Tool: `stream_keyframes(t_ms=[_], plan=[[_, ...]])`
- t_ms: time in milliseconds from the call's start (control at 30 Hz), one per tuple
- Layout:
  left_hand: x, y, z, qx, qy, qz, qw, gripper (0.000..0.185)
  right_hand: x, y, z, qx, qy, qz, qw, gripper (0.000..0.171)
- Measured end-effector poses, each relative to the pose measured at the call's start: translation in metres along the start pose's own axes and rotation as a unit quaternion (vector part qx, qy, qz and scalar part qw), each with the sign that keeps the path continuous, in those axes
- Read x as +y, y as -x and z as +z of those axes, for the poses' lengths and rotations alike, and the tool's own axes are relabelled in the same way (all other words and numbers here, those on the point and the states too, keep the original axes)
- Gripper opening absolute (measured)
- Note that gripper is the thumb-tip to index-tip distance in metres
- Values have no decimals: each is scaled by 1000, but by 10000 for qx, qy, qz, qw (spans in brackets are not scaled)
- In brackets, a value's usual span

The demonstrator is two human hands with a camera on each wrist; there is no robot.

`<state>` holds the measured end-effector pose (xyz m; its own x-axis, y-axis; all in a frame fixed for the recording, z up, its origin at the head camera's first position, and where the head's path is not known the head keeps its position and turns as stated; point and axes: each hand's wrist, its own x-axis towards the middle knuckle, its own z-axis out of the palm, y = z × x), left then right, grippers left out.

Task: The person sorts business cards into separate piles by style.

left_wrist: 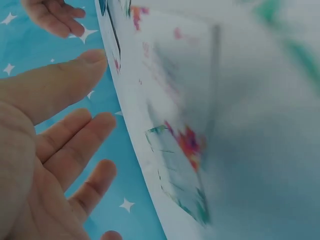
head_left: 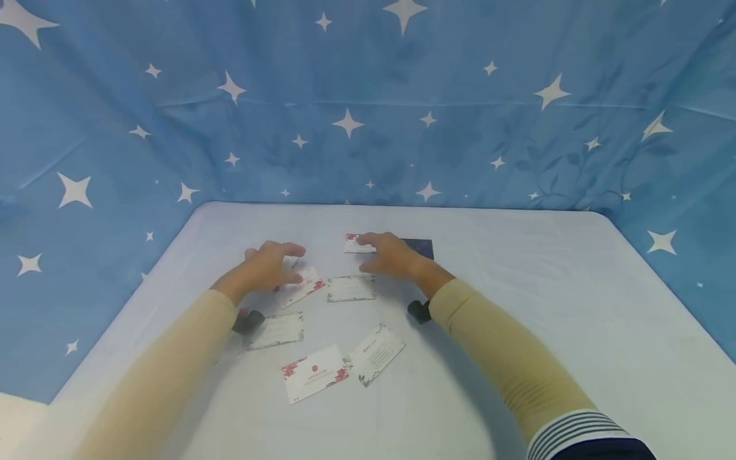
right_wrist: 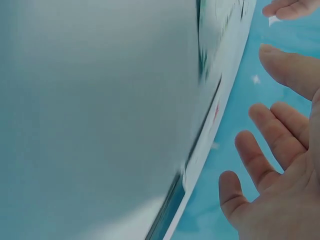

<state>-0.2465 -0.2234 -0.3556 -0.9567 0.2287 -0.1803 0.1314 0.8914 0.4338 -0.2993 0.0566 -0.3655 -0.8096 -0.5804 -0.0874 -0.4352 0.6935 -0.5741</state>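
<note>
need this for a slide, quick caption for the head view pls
Two hands, left hand and right hand, hover open over floral cards scattered on a white table.

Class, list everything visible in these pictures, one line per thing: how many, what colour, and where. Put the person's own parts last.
Cards: six visible, white with red or green floral corners, scattered on the table between and before the hands.
Dark card or booklet: one, navy, under the right wrist at the far side.
Table: one, covered in pale white-blue cloth.
Backdrop: one, blue with white stars, behind and beside the table.
Wrist cameras: two, black, under each forearm.
Sleeves: two, beige.
Left hand: fingers loosely spread above a card.
Right hand: fingers extended, by the farthest card.
</note>
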Motion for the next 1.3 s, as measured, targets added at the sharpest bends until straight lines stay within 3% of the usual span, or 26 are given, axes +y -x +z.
stream_keyframes(t_ms=[267,533,800,1067,1300], plan=[[-11,22,15,-29,-26,-460,9989,67,-25,-8,24,-373,-109,-400,9984,63],[-16,26,21,212,-326,-99,9992,65,-49,-16,39,-618,197,-295,9975,63],[-16,29,20,225,-381,-2,9990,66,-63,-23,48,-713,476,-243,9960,62],[-9,29,18,271,-432,123,9986,62,-66,-29,52,-717,958,-314,9923,62],[-4,31,9,372,-253,220,9987,61,-62,-27,49,-420,832,-294,9952,60]])
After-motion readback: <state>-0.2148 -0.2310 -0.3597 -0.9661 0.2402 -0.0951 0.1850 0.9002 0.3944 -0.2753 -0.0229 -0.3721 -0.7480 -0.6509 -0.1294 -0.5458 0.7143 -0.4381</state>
